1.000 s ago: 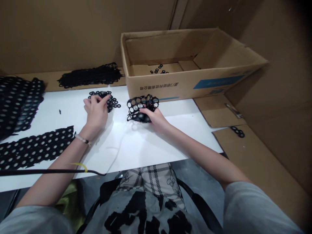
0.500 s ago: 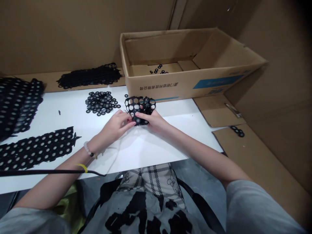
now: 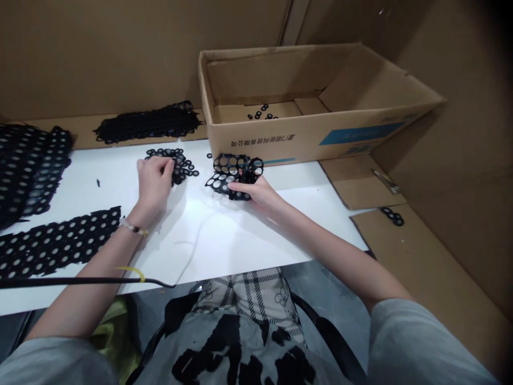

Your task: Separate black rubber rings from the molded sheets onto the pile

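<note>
My right hand (image 3: pixel 258 191) grips a folded black perforated sheet (image 3: pixel 226 174) over the white table; some of its holes are open and some hold pale discs. My left hand (image 3: pixel 155 179) is over the pile of small black rings (image 3: pixel 182 170), its fingers closed together; what they hold, if anything, is hidden. A flat black sheet with rows of pale discs (image 3: pixel 60 240) lies at the left.
A cardboard box (image 3: pixel 256 136) with a few rings inside stands behind my right hand. Stacked dotted sheets (image 3: pixel 32 166) lie far left, a black bundle (image 3: pixel 148 123) at the back. A black rod (image 3: pixel 72 280) crosses the lower left. Joined rings (image 3: pixel 391 216) lie on cardboard at right.
My left hand has left the sheet and moved left to the ring pile. My right hand still holds the sheet, which has shifted slightly right and opened out at its left side.
</note>
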Available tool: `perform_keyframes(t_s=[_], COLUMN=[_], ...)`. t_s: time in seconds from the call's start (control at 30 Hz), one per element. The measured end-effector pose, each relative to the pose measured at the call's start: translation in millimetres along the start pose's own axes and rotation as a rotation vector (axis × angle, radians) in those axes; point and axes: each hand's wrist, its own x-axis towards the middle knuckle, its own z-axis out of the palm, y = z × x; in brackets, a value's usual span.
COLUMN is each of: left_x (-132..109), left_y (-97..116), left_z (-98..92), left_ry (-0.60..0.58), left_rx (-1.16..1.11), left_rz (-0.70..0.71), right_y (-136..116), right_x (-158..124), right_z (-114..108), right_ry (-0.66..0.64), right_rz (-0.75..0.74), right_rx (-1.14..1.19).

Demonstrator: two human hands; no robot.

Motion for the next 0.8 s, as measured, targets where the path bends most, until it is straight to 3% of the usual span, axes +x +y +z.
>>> perform_keyframes(t_s=[0.1, 0.17, 0.37, 0.53, 0.63, 0.73, 0.8], left_x=[0, -6, -38, -42, -31, -14, -3], left_y=[-4, 5, 45, 51, 43, 26, 13], left_z=[0.6, 1.8, 2.0, 2.3, 1.5, -1.6, -3.8], left_ry=[0.075, 0.045, -0.350, -0.476, -0.414, -0.161, 0.015], left_rx=[0.187, 0.197, 0.097, 0.028, -0.115, -0.268, -0.241], left_rz=[0.093, 0.173, 0.433, 0.433, 0.351, 0.130, 0.016], right_y=[2, 5, 15, 17, 18, 17, 14], right_x=[1, 2, 1, 2, 5, 7, 6], right_z=[0, 0, 2, 3, 2, -1, -2], right_ry=[-0.028, -0.042, -0.080, -0.133, -0.084, -0.022, 0.014], right_rz=[-0.011, -0.019, -0.074, -0.054, -0.054, -0.040, -0.036], right_rx=[0.018, 0.020, -0.018, -0.055, -0.056, -0.077, -0.090])
